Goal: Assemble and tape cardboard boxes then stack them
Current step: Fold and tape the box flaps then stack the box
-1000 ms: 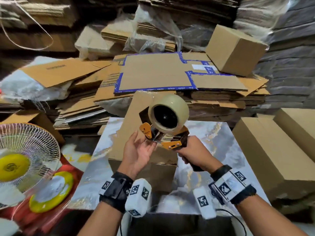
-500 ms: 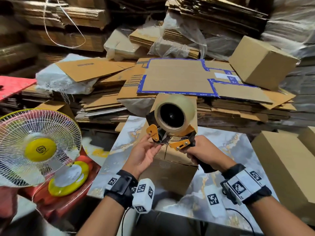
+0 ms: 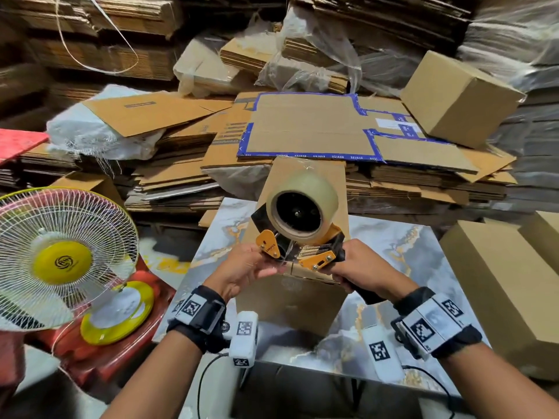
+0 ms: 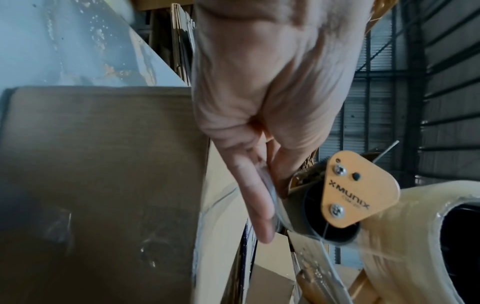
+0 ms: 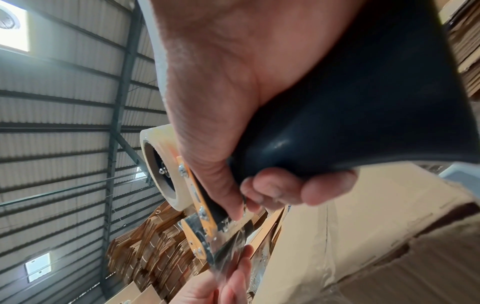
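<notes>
Right hand [image 3: 360, 267] grips the tape dispenser [image 3: 302, 225]; left hand [image 3: 242, 270] fingers apparently pinch its tape end.

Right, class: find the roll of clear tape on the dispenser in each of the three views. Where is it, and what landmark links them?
Head: tape roll, centre, above both hands.
Left wrist: lower right edge.
Right wrist: left of centre, beyond the thumb.
Shared landmark: the dispenser's orange side plate.
</notes>
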A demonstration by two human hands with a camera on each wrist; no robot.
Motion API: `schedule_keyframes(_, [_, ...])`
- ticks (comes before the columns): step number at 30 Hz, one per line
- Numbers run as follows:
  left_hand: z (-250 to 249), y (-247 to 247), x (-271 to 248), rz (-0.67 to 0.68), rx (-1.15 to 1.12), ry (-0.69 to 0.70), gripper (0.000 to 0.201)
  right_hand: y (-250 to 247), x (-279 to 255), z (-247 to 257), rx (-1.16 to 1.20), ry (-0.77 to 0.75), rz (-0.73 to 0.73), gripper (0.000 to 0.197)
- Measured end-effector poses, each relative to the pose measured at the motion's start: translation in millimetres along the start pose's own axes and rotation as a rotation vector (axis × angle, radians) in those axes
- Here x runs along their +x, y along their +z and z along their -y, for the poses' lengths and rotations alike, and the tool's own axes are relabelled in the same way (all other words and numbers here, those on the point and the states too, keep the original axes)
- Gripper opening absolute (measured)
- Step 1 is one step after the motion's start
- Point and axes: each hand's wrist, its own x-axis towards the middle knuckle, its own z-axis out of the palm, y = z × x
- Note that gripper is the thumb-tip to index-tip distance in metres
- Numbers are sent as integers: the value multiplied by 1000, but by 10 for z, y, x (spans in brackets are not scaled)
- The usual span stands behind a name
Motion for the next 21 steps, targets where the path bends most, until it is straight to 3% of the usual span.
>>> schedule_keyframes(10, [48,-198,62,1,216,-44,14,30,31,-103,-64,-26,17,42])
schedule_keyframes(21, [-297,-642,-11,-25,518,83,26,-63,181,9,-176,-53,84,45])
